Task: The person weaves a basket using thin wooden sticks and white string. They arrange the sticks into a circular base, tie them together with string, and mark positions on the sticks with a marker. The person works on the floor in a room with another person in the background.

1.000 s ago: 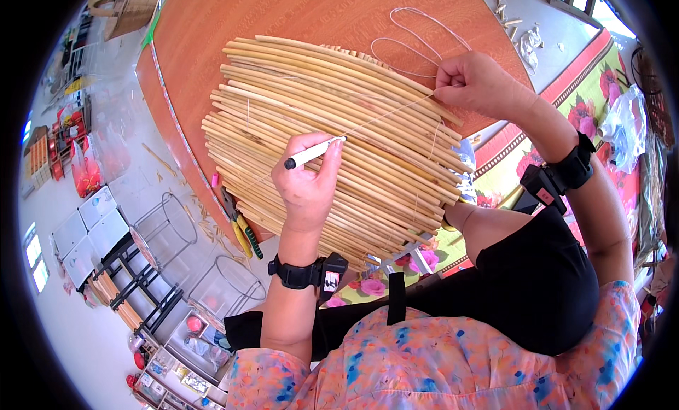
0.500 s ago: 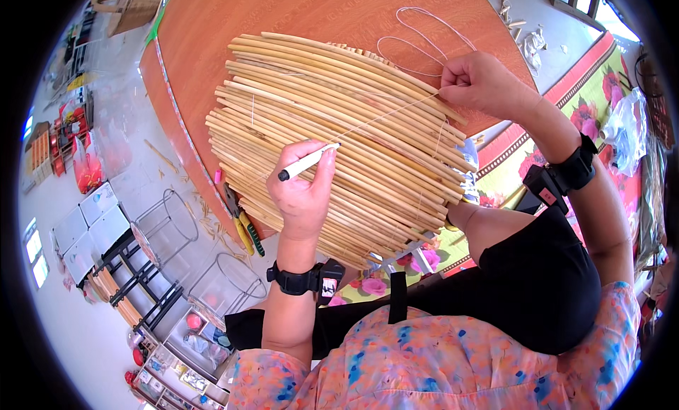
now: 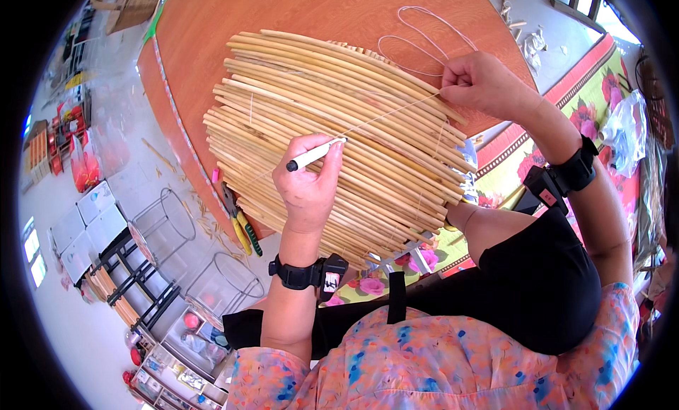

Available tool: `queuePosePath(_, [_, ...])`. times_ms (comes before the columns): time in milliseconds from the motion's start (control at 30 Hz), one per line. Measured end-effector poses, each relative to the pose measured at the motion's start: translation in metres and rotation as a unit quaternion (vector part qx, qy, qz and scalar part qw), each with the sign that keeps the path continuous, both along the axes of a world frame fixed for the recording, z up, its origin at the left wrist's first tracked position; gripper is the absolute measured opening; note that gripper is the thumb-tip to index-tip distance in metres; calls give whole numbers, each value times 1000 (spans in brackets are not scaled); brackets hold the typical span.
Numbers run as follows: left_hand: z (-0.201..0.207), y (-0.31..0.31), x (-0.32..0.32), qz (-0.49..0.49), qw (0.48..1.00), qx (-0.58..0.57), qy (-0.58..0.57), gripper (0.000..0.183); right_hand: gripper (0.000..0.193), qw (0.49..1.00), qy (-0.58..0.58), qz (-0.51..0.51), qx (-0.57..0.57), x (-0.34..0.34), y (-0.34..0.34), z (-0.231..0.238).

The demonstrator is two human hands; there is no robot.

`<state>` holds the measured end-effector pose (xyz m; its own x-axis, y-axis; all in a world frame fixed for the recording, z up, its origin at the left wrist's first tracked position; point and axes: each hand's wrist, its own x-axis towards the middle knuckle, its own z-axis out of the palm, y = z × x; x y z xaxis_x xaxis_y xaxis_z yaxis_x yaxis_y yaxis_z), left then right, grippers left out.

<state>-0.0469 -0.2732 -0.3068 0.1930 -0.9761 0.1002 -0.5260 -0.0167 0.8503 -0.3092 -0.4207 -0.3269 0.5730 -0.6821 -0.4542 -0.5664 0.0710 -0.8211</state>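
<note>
A white marker pen (image 3: pixel 310 156) with black ends is gripped in my left hand (image 3: pixel 308 187), over the middle of a mat of pale sticks (image 3: pixel 368 177) laid side by side. My right hand (image 3: pixel 484 85) is closed at the mat's upper right, pinching a thin thread (image 3: pixel 396 111). The thread runs taut and slanting from there toward the pen's tip by my left fingers. Beyond the right hand, a loose loop of white cord (image 3: pixel 417 25) trails over the tabletop. Other short threads cross the sticks.
The mat rests partly on a reddish-brown table (image 3: pixel 205 21) and reaches out over my lap. Yellow-and-green-handled pliers (image 3: pixel 244 226) lie at the table's left edge. Wire-frame stands (image 3: pixel 166 226) and a shelf unit are on the floor at left. A flowered cloth (image 3: pixel 523 152) spreads at right.
My left hand has shifted slightly right and up along the thread with the marker pen. My right hand has stayed almost still, with the thread still taut.
</note>
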Motion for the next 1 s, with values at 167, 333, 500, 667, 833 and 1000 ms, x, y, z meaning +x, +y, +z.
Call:
queuePosePath(167, [14,9,13,39,999,-13,-7,17,15,1000,21,7,2,0,-2,3])
queuePosePath(333, [20,23,29,69,997,15,-13,19,14,1000,13,1,0,-1,0,-1])
queuePosePath(500, [18,28,33,90,996,25,-5,19,14,1000,1,-3,28,0,0,-2])
queuePosePath(667, [15,24,34,88,996,19,-9,18,14,1000,2,-20,20,-2,1,-3])
queuePosePath(833, [5,22,28,83,996,20,5,14,16,999,-4,-15,32,-2,1,-5])
queuePosePath(1000, [0,18,26,63,998,17,-20,14,16,999,-8,-22,33,-3,2,-5])
